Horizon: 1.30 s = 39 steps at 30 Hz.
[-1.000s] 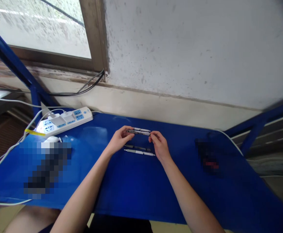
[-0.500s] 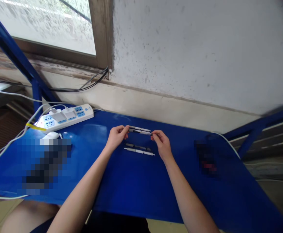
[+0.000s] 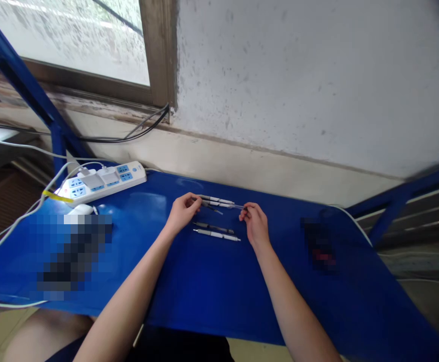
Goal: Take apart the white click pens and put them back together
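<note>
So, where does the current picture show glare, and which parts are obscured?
Head view: the window looks washed out, and pale glare lies on the blue table near the power strip; head view again: a pixelated patch at left and another at right hide what lies there.

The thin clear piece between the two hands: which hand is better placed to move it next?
Probably the right hand: its fingertips pinch one end of the thin clear piece. The left hand is farther away and appears busy holding a slim dark piece.

Left hand (image 3: 182,211), right hand (image 3: 255,222), both pinched
</note>
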{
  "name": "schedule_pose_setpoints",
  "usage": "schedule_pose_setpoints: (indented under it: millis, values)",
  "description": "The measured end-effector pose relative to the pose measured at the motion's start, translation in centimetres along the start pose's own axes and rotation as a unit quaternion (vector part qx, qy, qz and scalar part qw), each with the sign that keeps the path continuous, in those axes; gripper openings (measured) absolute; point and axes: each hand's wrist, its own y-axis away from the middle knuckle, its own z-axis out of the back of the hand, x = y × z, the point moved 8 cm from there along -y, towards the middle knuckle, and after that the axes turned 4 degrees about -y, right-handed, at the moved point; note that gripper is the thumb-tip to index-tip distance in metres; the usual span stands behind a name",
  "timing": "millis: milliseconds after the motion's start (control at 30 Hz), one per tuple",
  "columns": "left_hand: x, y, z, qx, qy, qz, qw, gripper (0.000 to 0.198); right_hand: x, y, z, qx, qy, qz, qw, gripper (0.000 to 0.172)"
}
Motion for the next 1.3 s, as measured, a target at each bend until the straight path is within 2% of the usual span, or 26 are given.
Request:
schedule_pose_setpoints:
  millis: [200,633,800,933,1033,1167,1300]
  values:
    - [-0.4,0.1,-0.1,0.002,-0.043,-0.014,0.999,0.03,-0.3,0.2,-0.8,0.029,0.088,0.038,0.995,0.011]
    - [-1.6,-0.1,1.9,-0.045,-0.051,-0.039,0.997,0.028,0.2,0.1,-0.9,0.039,0.001,0.007,0.999,0.013]
    - [-0.4,-0.4,1.9,-0.043,0.07,0.008,0.997,0.029,0.0,0.3,-1.1,0.041,-0.073,-0.04,0.996,0.015]
    - [0.8,-0.2,0.6,0.006,0.185,0.071,0.98,0.031,-0.9,0.1,-0.6,0.023,-0.149,-0.121,0.981,0.019]
    - [1.0,0.0,-0.4,0.04,0.252,0.095,0.962,0.033,-1.3,-0.1,0.1,0.0,-0.187,-0.157,0.97,0.015]
    - [0.9,0.2,-1.2,0.073,0.291,0.109,0.948,0.039,-1.5,0.0,-0.2,0.012,-0.18,-0.183,0.966,0.014]
    - [0.9,0.1,-1.2,0.072,0.303,0.113,0.944,0.042,-1.1,0.3,-0.7,0.034,-0.148,-0.169,0.974,0.016]
